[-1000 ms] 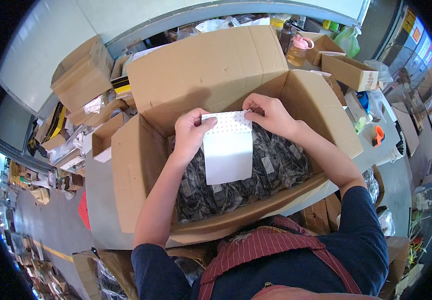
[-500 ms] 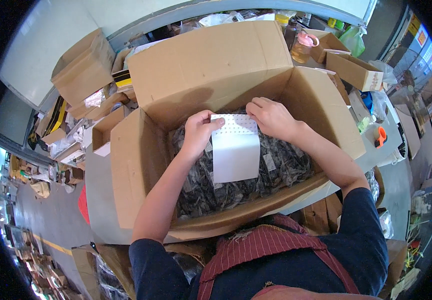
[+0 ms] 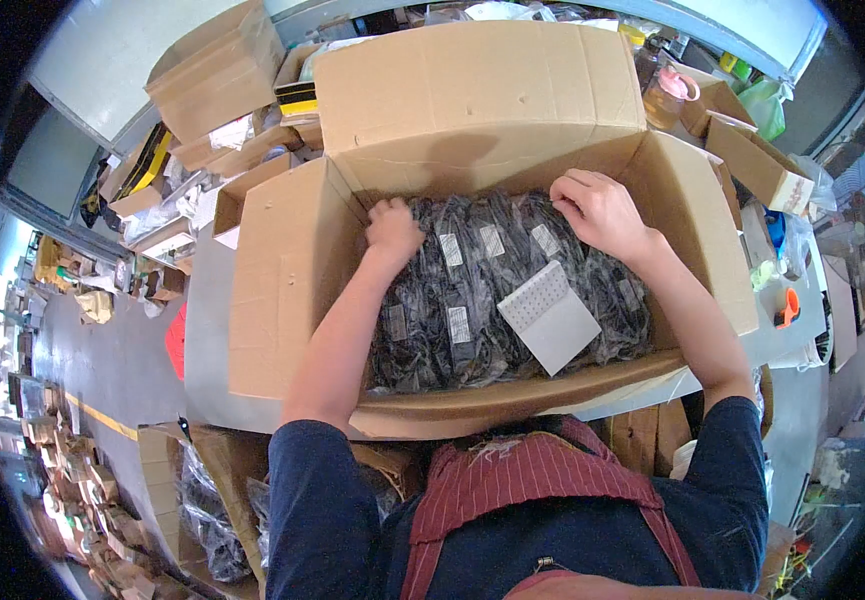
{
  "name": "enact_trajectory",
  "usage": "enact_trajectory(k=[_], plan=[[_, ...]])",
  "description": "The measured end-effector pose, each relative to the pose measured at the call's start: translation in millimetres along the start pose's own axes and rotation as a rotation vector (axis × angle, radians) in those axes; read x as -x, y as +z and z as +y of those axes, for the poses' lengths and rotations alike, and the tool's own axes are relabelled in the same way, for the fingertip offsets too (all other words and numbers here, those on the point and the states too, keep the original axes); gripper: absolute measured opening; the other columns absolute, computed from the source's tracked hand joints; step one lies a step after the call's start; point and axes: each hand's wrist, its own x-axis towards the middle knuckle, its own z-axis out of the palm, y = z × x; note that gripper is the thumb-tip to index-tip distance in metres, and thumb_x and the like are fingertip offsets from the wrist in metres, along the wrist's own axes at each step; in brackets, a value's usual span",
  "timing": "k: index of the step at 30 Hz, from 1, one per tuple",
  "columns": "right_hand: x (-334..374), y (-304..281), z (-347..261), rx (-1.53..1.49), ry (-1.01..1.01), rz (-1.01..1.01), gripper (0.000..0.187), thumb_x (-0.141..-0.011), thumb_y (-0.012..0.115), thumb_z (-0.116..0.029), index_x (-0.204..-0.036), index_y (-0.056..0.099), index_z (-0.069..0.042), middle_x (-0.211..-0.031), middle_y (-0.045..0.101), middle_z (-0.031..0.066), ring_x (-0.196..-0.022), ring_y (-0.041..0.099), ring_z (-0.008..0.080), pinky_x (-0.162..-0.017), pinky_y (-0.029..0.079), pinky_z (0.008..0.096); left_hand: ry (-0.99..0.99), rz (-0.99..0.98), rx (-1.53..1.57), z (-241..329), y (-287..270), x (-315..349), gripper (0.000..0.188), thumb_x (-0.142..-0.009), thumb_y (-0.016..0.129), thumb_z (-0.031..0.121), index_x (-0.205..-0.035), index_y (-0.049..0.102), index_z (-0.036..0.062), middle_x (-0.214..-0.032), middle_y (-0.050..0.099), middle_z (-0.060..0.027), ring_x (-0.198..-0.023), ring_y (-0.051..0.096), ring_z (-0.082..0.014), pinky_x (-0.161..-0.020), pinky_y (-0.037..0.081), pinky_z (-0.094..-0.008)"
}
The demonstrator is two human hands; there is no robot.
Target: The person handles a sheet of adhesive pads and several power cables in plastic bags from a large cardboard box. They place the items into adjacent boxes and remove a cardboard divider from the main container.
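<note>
A large open cardboard box (image 3: 282, 290) stands before me, filled with a row of black items in clear plastic bags (image 3: 482, 350). White printed labels (image 3: 492, 240) show on several bags. At the far left inside the box, my left hand (image 3: 393, 235) is closed on the edge of a bag, its fingertips partly hidden. My right hand (image 3: 602, 210) is over the far right bags, fingers bent and pinched together. What they hold, if anything, is too small to make out. A white sheet of small stickers (image 3: 550, 318) lies tilted on the bags, apart from both hands.
The box rests on a grey table (image 3: 207, 330). Smaller cartons (image 3: 760, 165) and a pink-lidded bottle (image 3: 667, 98) stand behind it on the right. An orange tool handle (image 3: 786, 308) is at the right edge. More bagged items (image 3: 212, 530) sit in a lower left box.
The sticker sheet has left both hands and now lies on the bags. My left hand has moved to the far left bags, my right hand to the far right ones. The view has shifted.
</note>
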Motion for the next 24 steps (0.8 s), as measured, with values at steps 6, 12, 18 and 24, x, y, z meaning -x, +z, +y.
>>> enact_trajectory(k=[6, 12, 18, 24], plan=[[-4, 4, -6, -0.033, -0.081, -0.017, 0.008, -0.079, 0.064, -0.007, -0.083, 0.058, -0.005, -0.080, 0.059, 0.0113, -0.078, 0.061, 0.0332, -0.071, 0.050, 0.0429, -0.280, -0.052, 0.164, -35, 41, -10, 0.067, -0.077, 0.071, 0.032, -0.127, 0.053, -0.0080, -0.127, 0.057, -0.0300, -0.120, 0.055, -0.0427, -0.100, 0.047, -0.0474], [-5, 0, -12, -0.069, -0.165, 0.004, 0.010, -0.078, 0.065, -0.006, -0.084, 0.057, -0.005, -0.080, 0.057, 0.0110, -0.078, 0.061, 0.0323, -0.072, 0.049, 0.0427, -0.418, -0.198, 0.863, -40, 21, -10, 0.029, -0.062, 0.075, 0.028, -0.073, 0.075, 0.0023, -0.081, 0.071, -0.0180, -0.075, 0.067, -0.0345, -0.077, 0.051, -0.0391], [-3, 0, -7, -0.046, -0.230, 0.004, 0.010, -0.079, 0.064, -0.007, -0.085, 0.057, -0.005, -0.080, 0.057, 0.0110, -0.076, 0.062, 0.0317, -0.069, 0.050, 0.0425, -0.339, 0.058, 0.448, -40, 27, -10, 0.044, -0.054, 0.075, 0.030, -0.084, 0.072, -0.0016, -0.103, 0.068, -0.0215, -0.096, 0.062, -0.0363, -0.085, 0.049, -0.0387], [-1, -6, -8, -0.083, -0.186, 0.024, 0.010, -0.079, 0.063, -0.007, -0.087, 0.058, -0.006, -0.080, 0.057, 0.0104, -0.070, 0.062, 0.0315, -0.061, 0.050, 0.0426, -0.425, -0.127, 0.621, -37, 31, -21, 0.061, -0.054, 0.078, 0.024, -0.101, 0.066, -0.0111, -0.120, 0.055, -0.0364, -0.117, 0.052, -0.0416, -0.097, 0.045, -0.0427]])
